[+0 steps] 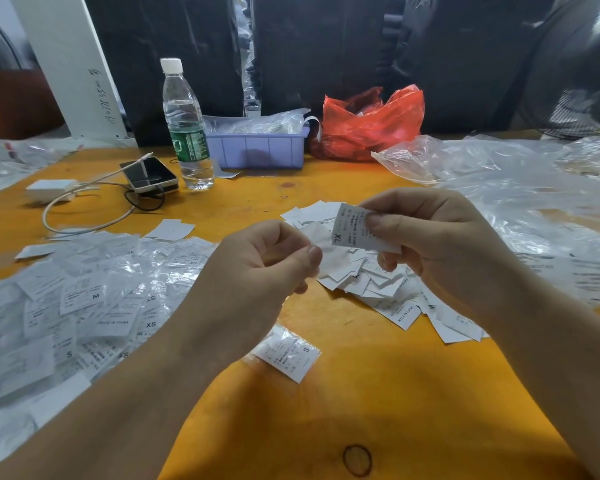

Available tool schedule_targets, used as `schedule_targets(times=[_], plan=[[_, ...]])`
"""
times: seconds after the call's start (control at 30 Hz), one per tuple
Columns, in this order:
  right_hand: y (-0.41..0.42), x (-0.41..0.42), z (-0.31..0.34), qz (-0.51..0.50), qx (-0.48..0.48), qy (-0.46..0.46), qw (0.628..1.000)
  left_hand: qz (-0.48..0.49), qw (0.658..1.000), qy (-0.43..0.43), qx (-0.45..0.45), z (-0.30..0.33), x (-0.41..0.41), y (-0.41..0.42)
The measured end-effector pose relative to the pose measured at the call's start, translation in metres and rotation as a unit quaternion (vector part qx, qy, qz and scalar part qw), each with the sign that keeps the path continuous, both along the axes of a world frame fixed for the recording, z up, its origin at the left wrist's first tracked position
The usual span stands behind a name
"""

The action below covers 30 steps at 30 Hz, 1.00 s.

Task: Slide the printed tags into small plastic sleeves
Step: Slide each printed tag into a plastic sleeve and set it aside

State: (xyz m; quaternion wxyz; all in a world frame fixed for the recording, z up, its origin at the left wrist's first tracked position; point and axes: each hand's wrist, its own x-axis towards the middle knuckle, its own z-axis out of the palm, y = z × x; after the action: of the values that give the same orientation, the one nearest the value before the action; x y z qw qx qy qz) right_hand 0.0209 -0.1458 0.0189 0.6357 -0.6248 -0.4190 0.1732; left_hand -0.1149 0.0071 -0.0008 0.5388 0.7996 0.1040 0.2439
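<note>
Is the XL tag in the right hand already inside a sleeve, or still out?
Out. The XL tag is bare paper pinched by the right hand; the left hand holds the clear sleeve beside it.

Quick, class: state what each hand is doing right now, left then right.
Left hand: closed, pinching a clear plastic sleeve between thumb and fingers.
Right hand: closed, pinching the XL tag.
</note>
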Motion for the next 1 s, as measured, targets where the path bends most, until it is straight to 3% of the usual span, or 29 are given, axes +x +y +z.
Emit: schedule_targets(times=[0.57, 1.0], plan=[[-0.0001, -0.0003, -0.0006, -0.022, 0.008, -0.002, 1.000, -0.014, 0.999, 0.011, 0.029, -0.0047, 0.0007, -0.0025], [-0.0018, -0.0007, 0.0005, 0.028, -0.045, -0.016, 0.998, -0.010, 1.000, 0.001, 0.004, -0.0016, 0.0001, -0.0033]])
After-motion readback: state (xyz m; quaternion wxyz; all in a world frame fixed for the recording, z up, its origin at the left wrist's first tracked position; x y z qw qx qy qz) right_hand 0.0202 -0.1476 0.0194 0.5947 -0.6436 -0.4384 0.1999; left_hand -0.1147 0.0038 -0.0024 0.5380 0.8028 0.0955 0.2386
